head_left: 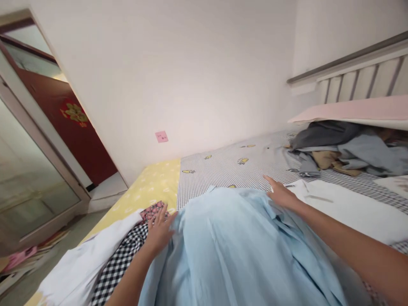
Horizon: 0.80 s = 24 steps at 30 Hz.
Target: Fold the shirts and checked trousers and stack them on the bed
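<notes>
A light blue shirt [223,250] lies spread over the bed in front of me. My left hand [159,229] rests flat on its left edge, fingers stretched out, beside a black-and-white checked cloth [123,261] and a red flowered cloth [152,209]. My right hand [280,193] lies flat on the shirt's far right edge, fingers extended toward the checked sheet [229,168]. Neither hand grips anything.
A white garment [344,208] lies right of the shirt and another white cloth [83,263] at the left. A heap of grey, blue and tan clothes [344,151] sits by the headboard [360,76]. A yellow sheet [153,182] covers the bed's left side. A glass door [28,170] stands at left.
</notes>
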Each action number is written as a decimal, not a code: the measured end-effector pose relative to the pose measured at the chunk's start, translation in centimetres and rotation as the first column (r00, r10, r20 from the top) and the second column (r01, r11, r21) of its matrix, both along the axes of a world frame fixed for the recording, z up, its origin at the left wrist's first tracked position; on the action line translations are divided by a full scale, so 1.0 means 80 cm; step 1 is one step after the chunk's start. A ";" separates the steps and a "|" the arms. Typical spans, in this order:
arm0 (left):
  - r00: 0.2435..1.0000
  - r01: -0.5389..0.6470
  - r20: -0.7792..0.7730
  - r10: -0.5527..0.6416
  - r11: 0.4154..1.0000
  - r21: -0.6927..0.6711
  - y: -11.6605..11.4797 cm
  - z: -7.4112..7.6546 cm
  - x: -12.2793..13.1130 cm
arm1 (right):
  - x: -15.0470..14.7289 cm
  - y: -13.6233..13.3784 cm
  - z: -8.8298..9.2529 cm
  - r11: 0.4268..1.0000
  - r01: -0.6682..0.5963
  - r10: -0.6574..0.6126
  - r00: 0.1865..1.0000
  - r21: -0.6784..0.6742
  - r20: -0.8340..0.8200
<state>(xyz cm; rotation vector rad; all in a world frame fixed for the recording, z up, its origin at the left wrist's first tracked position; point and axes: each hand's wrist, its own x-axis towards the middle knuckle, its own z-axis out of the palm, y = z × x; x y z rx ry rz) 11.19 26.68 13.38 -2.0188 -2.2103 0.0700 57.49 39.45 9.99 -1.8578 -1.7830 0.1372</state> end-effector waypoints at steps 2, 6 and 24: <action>0.999 0.009 -0.045 -0.005 0.997 0.076 -0.008 -0.030 0.008 | 0.005 -0.019 -0.040 1.000 0.022 -0.020 0.994 -0.018 0.107; 0.989 0.142 -0.061 -0.134 0.977 0.162 -0.029 -0.097 0.033 | -0.009 -0.070 -0.109 0.963 -0.225 0.160 0.921 0.150 0.355; 0.975 -0.061 0.215 0.059 0.998 0.004 -0.023 -0.172 0.085 | -0.148 -0.113 -0.165 0.798 -0.587 0.601 0.757 -0.138 0.256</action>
